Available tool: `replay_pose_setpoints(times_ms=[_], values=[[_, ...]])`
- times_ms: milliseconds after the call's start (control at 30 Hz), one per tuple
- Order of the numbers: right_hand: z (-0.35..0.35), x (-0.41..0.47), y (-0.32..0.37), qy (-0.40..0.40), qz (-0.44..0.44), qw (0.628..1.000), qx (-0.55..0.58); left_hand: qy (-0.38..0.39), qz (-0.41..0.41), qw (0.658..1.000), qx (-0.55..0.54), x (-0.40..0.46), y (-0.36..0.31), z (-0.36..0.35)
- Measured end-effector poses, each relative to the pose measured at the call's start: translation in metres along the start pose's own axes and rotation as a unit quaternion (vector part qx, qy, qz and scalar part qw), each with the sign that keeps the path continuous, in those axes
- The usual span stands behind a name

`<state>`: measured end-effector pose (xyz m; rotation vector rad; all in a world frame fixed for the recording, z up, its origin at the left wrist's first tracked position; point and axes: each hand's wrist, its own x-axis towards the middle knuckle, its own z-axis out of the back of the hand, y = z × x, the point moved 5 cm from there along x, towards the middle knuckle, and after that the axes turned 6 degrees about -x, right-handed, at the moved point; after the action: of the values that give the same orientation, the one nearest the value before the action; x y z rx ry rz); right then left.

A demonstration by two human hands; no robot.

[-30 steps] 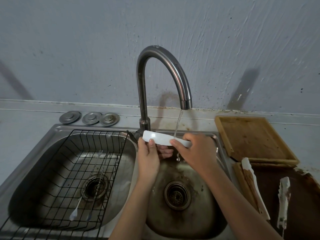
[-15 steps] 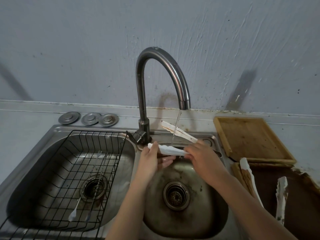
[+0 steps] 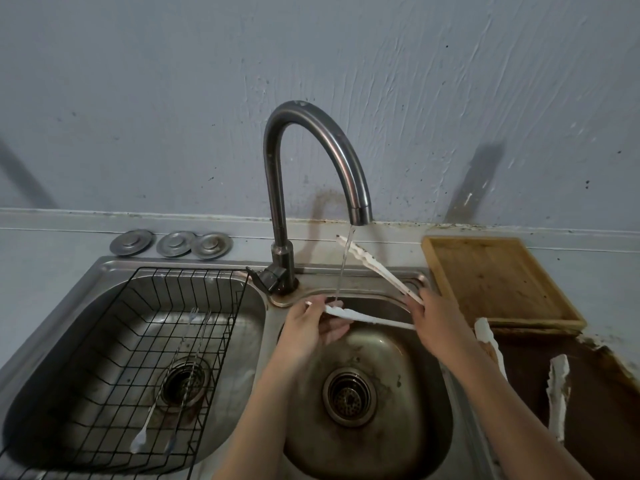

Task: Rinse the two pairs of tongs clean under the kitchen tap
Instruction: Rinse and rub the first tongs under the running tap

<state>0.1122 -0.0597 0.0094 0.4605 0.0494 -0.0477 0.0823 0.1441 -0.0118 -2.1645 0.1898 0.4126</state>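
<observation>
- Right hand (image 3: 434,315) is closed around the hinge end of the white tongs (image 3: 372,318), over the right edge of the small basin (image 3: 426,427).
- Left hand (image 3: 311,323) is half-curled under the tip of the lower blade, fingers pinching or rubbing it; the exact contact is partly hidden.
- The tongs are splayed wide: the lower blade runs nearly level from right hand to left hand, the upper blade slants up and back toward the tap (image 3: 311,188).
- The water stream (image 3: 343,271) falls past the upper blade's tip and lands on the lower blade beside the left fingers.
- Long axis lies left to right across the basin, hinge at the right, tips at the left. The left hand is the nearer to the working ends; judgement: it does the rubbing while the right turns the tool.
- The second pair of tongs (image 3: 557,393) lies on the dark counter at right, well apart from the stream and nearer the right hand; apparently not yet rinsed.
</observation>
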Motion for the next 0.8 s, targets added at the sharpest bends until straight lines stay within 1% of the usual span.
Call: replay_pose_setpoints(times_ms=[67, 167, 233, 433, 500, 600, 700, 800], values=[[-0.003, -0.002, -0.004, -0.014, -0.004, 0.999, 0.03, -0.002, 0.026, 1.0, -0.006, 0.001, -0.003, 0.005], [-0.01, -0.004, -0.01, -0.011, 0.0, 0.998, 0.064, 0.002, 0.051, 0.998, 0.039, 0.0, -0.008, 0.012], [-0.013, -0.007, -0.014, -0.021, -0.004, 0.997, 0.077, 0.006, 0.053, 0.996, 0.068, -0.001, -0.01, 0.012], [-0.014, -0.011, -0.015, -0.064, -0.011, 0.992, 0.111, -0.039, -0.012, 0.984, 0.172, 0.002, -0.009, 0.006], [-0.013, -0.012, -0.015, -0.074, -0.004, 0.99, 0.118, -0.067, -0.026, 0.972, 0.224, 0.004, -0.008, 0.009], [-0.013, -0.013, -0.015, -0.088, 0.011, 0.988, 0.123, -0.104, -0.046, 0.943, 0.312, 0.004, -0.007, 0.012], [-0.014, -0.013, -0.017, -0.091, 0.015, 0.988, 0.124, -0.126, -0.068, 0.926, 0.348, 0.0, -0.009, 0.01], [-0.017, -0.012, -0.017, -0.08, 0.016, 0.988, 0.128, -0.122, -0.075, 0.919, 0.366, 0.0, -0.012, 0.004]])
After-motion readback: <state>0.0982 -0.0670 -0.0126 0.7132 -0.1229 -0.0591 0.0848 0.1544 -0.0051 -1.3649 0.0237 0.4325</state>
